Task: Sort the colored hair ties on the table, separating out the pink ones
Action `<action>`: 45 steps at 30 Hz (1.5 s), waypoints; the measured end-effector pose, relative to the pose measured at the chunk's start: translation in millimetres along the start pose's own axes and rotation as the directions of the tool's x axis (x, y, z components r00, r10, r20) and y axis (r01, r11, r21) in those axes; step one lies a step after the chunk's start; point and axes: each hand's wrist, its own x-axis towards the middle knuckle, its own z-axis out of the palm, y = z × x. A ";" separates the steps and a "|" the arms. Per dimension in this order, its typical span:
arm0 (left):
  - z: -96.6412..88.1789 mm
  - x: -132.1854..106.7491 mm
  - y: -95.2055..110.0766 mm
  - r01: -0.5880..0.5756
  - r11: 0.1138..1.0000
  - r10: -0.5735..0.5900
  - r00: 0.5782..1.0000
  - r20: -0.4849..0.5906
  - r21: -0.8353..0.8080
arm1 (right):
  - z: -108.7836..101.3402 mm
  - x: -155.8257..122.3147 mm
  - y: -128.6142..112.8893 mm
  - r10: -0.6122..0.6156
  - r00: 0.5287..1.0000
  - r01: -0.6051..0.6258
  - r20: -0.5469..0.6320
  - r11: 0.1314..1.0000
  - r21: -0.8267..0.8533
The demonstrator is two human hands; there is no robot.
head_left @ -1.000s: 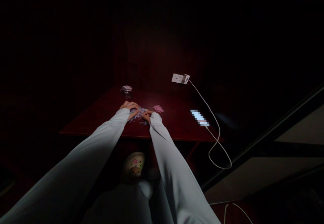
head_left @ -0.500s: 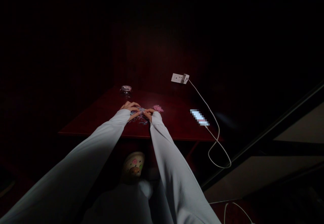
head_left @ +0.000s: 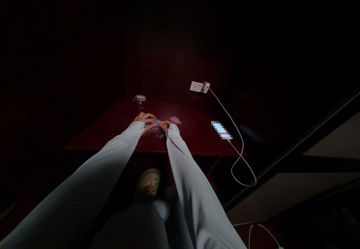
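Both my arms, in pale long sleeves, reach out over a dark red table point(head_left: 112, 129). My left hand point(head_left: 145, 120) and my right hand point(head_left: 165, 126) meet over a small heap of pale purple and pink loops or threads point(head_left: 154, 129). The fingers of both hands are curled in and pinch at this heap. A pink bit of the same stuff point(head_left: 175, 120) lies just right of my right hand. The scene is very dark and the small pieces are hard to make out.
A small glass jar point(head_left: 140, 99) stands at the table's far edge. A lit phone point(head_left: 221, 130) lies to the right, its white cable point(head_left: 239, 155) running to a wall socket point(head_left: 199, 87). A patterned shoe point(head_left: 148, 182) shows under the table.
My hands have drawn slightly closer together over the heap, with fingers shifting a little. Nothing else has moved.
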 end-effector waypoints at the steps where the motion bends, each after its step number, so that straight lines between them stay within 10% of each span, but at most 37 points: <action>1: -0.4 0.2 1.0 0.003 1.000 -0.003 1.000 -0.001 -0.002 | -1.1 -1.3 -2.2 0.025 1.000 -0.025 0.014 1.000 0.013; 5: -2.2 1.1 7.2 0.001 1.000 -0.001 1.000 0.010 0.003 | -3.4 -4.7 -10.4 0.036 0.999 -0.036 0.010 0.999 -0.025; 12: -21.2 -1.1 18.3 0.015 0.999 -0.016 0.999 -0.030 -0.040 | -5.5 3.8 -14.1 0.004 0.941 -0.031 -0.339 0.997 -0.075; 22: -15.2 -1.2 15.8 -0.010 1.000 0.010 1.000 0.024 -0.010 | -8.4 -2.7 -21.4 -0.072 0.994 0.055 -0.078 0.978 -0.200; 45: -3.6 0.3 3.5 -0.023 1.000 0.023 0.999 0.023 -0.005 | -11.3 -2.9 -26.2 -0.015 0.999 0.008 -0.029 0.977 -0.212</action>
